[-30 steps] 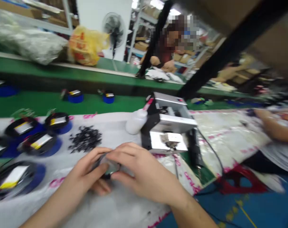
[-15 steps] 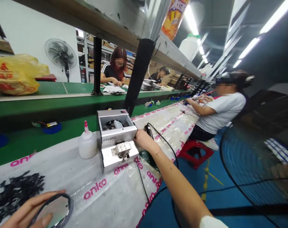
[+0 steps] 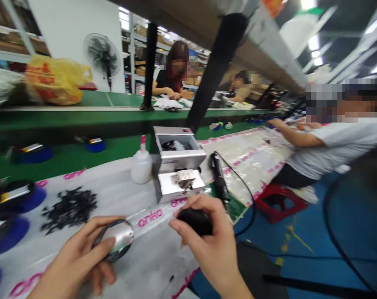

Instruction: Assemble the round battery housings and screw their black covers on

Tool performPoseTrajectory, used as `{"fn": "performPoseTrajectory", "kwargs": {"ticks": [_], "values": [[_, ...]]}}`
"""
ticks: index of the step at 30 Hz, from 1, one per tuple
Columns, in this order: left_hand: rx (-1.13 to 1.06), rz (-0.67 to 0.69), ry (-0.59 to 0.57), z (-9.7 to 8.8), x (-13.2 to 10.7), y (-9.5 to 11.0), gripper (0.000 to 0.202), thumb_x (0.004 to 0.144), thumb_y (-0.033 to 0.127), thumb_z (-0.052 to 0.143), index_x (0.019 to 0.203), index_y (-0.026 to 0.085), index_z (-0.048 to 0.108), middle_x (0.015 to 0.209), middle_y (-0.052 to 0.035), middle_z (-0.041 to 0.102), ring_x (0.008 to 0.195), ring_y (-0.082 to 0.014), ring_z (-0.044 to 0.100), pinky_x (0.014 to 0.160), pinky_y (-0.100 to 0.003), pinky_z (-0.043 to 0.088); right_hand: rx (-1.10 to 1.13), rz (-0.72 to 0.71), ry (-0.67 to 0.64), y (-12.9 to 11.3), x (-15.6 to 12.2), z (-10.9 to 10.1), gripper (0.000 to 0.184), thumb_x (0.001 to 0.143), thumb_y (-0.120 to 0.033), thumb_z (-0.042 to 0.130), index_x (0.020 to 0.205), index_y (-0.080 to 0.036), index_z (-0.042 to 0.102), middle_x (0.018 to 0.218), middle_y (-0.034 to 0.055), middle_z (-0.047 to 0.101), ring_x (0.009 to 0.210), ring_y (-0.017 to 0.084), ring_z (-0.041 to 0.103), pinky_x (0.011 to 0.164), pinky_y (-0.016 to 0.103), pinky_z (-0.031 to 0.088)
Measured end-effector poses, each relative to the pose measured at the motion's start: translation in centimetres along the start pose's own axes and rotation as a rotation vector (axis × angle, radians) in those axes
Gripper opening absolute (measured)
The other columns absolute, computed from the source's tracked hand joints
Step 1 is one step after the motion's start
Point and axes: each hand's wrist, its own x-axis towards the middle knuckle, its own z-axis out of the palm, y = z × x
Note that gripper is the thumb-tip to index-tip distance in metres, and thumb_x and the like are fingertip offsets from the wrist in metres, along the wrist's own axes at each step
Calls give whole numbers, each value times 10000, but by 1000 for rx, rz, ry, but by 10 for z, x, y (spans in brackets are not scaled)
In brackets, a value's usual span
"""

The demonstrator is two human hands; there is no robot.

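My left hand (image 3: 76,257) grips a round part (image 3: 122,236) with a dark rim and a shiny, mirror-like face, the thumb pressed on that face. Just to the right, my right hand (image 3: 217,245) is closed around a smooth, rounded black object (image 3: 196,221); the fingers cover part of it and its kind is unclear. The two held things are apart, both above the plastic-covered bench (image 3: 151,257). Beyond my hands stands a silver box-shaped machine (image 3: 181,157), with a black electric screwdriver (image 3: 218,174) lying to its right.
A white squeeze bottle (image 3: 141,166) stands left of the machine. Small black pieces (image 3: 70,207) lie heaped at the left, near several blue round holders (image 3: 35,154). A co-worker (image 3: 337,145) sits along the bench at right. A black post (image 3: 217,70) rises behind the machine.
My right hand has left the machine's right side and come back toward me, now holding the black object. My left hand, still with the round part, sits further right and higher as the view shifted.
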Motion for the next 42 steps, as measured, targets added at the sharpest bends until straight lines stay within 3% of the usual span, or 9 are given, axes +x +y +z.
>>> {"fn": "performPoseTrajectory", "kwargs": {"ticks": [2, 6, 10, 14, 18, 25, 29, 35, 42], "values": [[-17, -7, -37, 3, -2, 9, 488, 717, 462, 777, 1096, 213, 595, 815, -20, 721, 359, -109, 610, 255, -132, 369, 23, 1, -228, -3, -9, 31, 115, 960, -190, 574, 1053, -256, 559, 1196, 67, 634, 1063, 220, 649, 901, 361, 554], [-27, -20, -155, -5, 2, 10, 382, 778, 405, 706, 1068, 203, 560, 821, -8, 687, 321, -74, 562, 239, -106, 288, 17, -60, -513, -9, -14, 71, 433, 903, -19, 371, 1223, -237, 566, 1341, 101, 585, 1239, 251, 572, 1006, 433, 509], [9, -6, -180, -13, 1, 7, 325, 813, 382, 677, 1052, 202, 550, 617, 47, 621, 292, -52, 455, 254, -103, 292, 86, -7, -622, -14, -14, 71, 518, 918, -92, 464, 1392, -299, 432, 1351, 56, 566, 1245, 208, 554, 1029, 383, 508], [53, -18, -208, -16, 0, 8, 295, 852, 389, 628, 1062, 204, 536, 371, 106, 464, 279, -69, 377, 266, -100, 287, 160, 61, -808, -8, -14, 57, 722, 890, -208, 682, 1478, -430, 326, 1572, 4, 322, 1411, 235, 381, 977, 330, 543], [25, -71, -199, -14, 1, 9, 327, 817, 377, 670, 1045, 218, 497, 405, 100, 512, 306, -81, 421, 280, -115, 314, 241, 22, -702, 2, -13, 52, 538, 907, -186, 685, 1366, -402, 506, 1464, 40, 406, 1287, 219, 513, 905, 278, 565], [-77, -44, -221, -14, 0, 7, 334, 791, 329, 722, 987, 226, 471, 656, 51, 642, 428, -92, 571, 366, -160, 449, 295, -138, -543, 15, -9, 47, 616, 843, -187, 784, 1373, -365, 524, 1397, 73, 516, 1273, 274, 525, 1066, 449, 474], [-109, -44, -238, -13, 0, 8, 336, 798, 339, 728, 985, 227, 471, 736, 29, 676, 458, -101, 615, 388, -172, 478, 281, -138, -610, 15, -7, 46, 637, 855, -171, 767, 1398, -373, 501, 1434, 71, 502, 1296, 270, 519, 1078, 449, 475], [-140, -20, -265, -16, 3, 2, 308, 838, 363, 713, 1030, 228, 514, 588, 55, 650, 475, -122, 638, 477, -205, 532, 162, -283, -751, 2, 7, 49, 627, 891, -166, 721, 1432, -371, 478, 1461, 27, 508, 1317, 213, 523, 1100, 355, 473], [-319, -18, -538, -40, 14, -2, 340, 839, 300, 722, 1117, 199, 553, 794, -29, 747, 708, -206, 758, 698, -332, 601, 27, -309, -1050, -15, 41, 58, 781, 769, -199, 848, 1443, -346, 482, 1410, 1, 581, 1204, 205, 629, 1033, 299, 535]]}}
